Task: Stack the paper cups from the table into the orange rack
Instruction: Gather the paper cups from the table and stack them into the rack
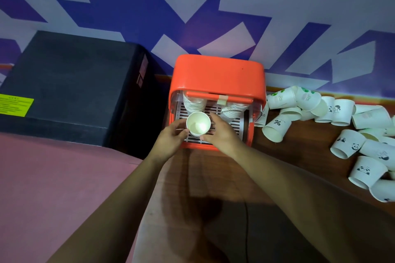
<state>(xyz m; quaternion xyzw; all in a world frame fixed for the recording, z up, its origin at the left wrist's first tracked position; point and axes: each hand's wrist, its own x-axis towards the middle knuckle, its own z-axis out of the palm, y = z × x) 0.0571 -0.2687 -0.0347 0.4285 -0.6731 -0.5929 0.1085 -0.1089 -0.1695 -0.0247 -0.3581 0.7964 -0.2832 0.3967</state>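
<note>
An orange rack point(218, 72) with a slatted white floor stands against the wall. Inside it are two stacks of white paper cups, one at the back left point(193, 102) and one at the back right point(232, 111). At the rack's front left, a short upright stack of cups point(198, 123) shows its open mouth. My left hand point(173, 137) holds this stack on its left side. My right hand point(222, 132) holds it on the right. Several loose paper cups point(320, 109) with printed pictures lie tumbled on the wooden table point(213, 188) to the right.
A large black box point(70, 85) with a yellow label sits left of the rack. A pink surface point(64, 188) lies in front of it at the lower left. A thin black cable point(246, 230) runs over the table near me.
</note>
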